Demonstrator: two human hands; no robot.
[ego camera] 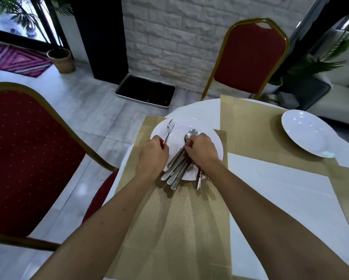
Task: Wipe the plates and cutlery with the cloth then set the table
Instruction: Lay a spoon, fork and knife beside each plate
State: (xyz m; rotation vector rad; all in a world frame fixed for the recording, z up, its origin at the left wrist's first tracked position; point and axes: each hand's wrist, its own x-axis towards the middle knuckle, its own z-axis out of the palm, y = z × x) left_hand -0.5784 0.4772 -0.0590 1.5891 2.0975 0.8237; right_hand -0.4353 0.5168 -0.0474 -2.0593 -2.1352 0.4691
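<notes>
A white plate (177, 128) lies on the near gold placemat (175, 219) at the table's left side. My left hand (152, 156) holds a fork (169, 129) by its handle, tines pointing away over the plate's left part. My right hand (201, 150) grips a spoon (191, 134) on the plate, its bowl showing past my fingers. Several more pieces of cutlery (174, 174) lie bunched on the plate's near edge, handles sticking out over the mat. A second white plate (307, 132) rests on the far right placemat (250, 126). No cloth is in view.
The round table (270, 188) has a white top. A red chair with a gold frame (28, 158) stands close at the left. Another red chair (250, 57) stands behind the table. A dark floor tray (145, 90) lies by the stone wall.
</notes>
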